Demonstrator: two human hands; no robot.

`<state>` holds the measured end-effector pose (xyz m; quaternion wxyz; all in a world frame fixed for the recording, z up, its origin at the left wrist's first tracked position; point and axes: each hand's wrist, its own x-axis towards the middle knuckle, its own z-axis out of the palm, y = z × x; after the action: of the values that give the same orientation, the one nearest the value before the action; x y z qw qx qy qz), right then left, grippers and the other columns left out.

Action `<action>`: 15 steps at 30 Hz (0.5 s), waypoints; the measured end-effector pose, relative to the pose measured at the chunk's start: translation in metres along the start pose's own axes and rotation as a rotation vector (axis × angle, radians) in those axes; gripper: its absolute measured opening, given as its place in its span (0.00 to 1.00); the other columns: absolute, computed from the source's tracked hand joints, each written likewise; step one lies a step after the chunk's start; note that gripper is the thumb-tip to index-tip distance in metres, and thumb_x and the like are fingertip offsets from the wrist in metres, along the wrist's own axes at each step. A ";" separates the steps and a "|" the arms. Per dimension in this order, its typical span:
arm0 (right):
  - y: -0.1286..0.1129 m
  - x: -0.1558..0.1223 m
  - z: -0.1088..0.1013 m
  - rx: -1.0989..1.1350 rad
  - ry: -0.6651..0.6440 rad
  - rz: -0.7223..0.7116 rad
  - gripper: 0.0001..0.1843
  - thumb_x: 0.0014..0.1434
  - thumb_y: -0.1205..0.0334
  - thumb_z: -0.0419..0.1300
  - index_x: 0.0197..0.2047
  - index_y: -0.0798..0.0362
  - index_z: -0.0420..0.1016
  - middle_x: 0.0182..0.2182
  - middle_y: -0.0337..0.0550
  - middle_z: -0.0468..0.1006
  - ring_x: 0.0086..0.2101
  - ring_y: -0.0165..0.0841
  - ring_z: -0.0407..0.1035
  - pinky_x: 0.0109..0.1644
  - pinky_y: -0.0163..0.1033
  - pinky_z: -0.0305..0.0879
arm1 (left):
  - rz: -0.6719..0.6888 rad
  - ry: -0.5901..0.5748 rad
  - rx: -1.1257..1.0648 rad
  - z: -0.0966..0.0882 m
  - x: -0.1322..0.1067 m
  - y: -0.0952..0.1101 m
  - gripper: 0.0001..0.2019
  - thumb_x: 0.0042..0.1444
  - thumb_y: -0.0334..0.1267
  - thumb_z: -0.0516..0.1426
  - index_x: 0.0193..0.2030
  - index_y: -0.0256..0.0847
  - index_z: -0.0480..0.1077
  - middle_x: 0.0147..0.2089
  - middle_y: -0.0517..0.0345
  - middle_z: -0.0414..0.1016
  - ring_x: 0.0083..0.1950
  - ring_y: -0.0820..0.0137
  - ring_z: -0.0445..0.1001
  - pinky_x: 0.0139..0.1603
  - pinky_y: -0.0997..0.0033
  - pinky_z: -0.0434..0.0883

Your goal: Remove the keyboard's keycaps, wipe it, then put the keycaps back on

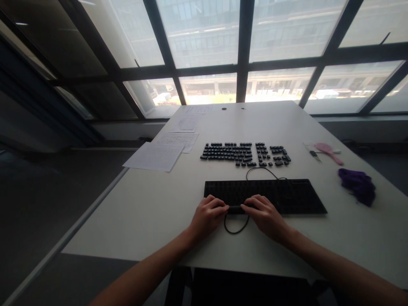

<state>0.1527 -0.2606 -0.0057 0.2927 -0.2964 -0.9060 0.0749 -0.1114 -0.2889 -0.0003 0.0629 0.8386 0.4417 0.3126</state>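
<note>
A black keyboard (296, 197) lies in front of me, and its bed looks stripped of most keycaps. At its front edge, both my hands pinch the ends of a long black keycap, the space bar (235, 209). My left hand (208, 213) has thumb and fingers closed on the left end, my right hand (264, 216) on the right end. Whether the space bar is seated or held just above is hard to tell. A dark cable (236, 233) loops out under it towards me. Behind the keyboard, many loose black keycaps (228, 152) lie in keyboard-like rows.
Printed paper sheets (156, 155) overlap along the table's left side. To the right lie a pink hairbrush (325, 148), a small dark-handled tool (315, 155) and a purple cloth (357, 185). Windows (204, 34) rise beyond the white table (127, 212).
</note>
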 end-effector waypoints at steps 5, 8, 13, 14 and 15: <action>-0.003 -0.013 -0.004 -0.151 -0.042 -0.008 0.18 0.66 0.69 0.57 0.58 0.50 0.75 0.54 0.52 0.75 0.55 0.46 0.65 0.54 0.52 0.67 | 0.072 -0.027 0.116 -0.003 -0.002 0.002 0.09 0.62 0.35 0.59 0.48 0.46 0.77 0.46 0.53 0.78 0.46 0.63 0.70 0.44 0.61 0.70; -0.003 -0.013 -0.007 -0.145 -0.070 0.009 0.19 0.66 0.67 0.58 0.59 0.49 0.74 0.56 0.51 0.74 0.56 0.46 0.65 0.55 0.53 0.67 | 0.100 -0.019 0.192 -0.003 -0.003 0.004 0.10 0.62 0.35 0.59 0.49 0.45 0.77 0.46 0.52 0.77 0.48 0.61 0.70 0.46 0.59 0.69; 0.000 -0.017 -0.015 -0.039 -0.042 0.030 0.24 0.64 0.68 0.59 0.63 0.52 0.69 0.56 0.53 0.74 0.56 0.46 0.66 0.57 0.54 0.67 | 0.128 0.041 0.218 -0.004 -0.006 0.004 0.12 0.63 0.33 0.58 0.52 0.43 0.75 0.45 0.51 0.78 0.48 0.61 0.71 0.47 0.60 0.68; 0.001 -0.019 -0.015 -0.028 -0.024 0.038 0.23 0.64 0.67 0.59 0.62 0.52 0.70 0.56 0.53 0.74 0.55 0.46 0.66 0.57 0.54 0.68 | 0.130 0.045 0.218 -0.005 -0.007 0.004 0.12 0.62 0.33 0.58 0.52 0.43 0.75 0.45 0.51 0.78 0.48 0.61 0.71 0.47 0.60 0.69; 0.001 -0.020 -0.016 -0.024 -0.010 0.046 0.21 0.65 0.67 0.59 0.61 0.51 0.72 0.55 0.53 0.75 0.55 0.46 0.66 0.57 0.54 0.68 | 0.131 0.040 0.219 -0.005 -0.007 0.004 0.12 0.62 0.33 0.58 0.52 0.44 0.75 0.45 0.51 0.78 0.49 0.61 0.71 0.47 0.60 0.69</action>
<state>0.1754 -0.2714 -0.0025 0.2829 -0.3204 -0.9012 0.0723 -0.1149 -0.2978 0.0021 -0.0584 0.8611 0.4187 0.2825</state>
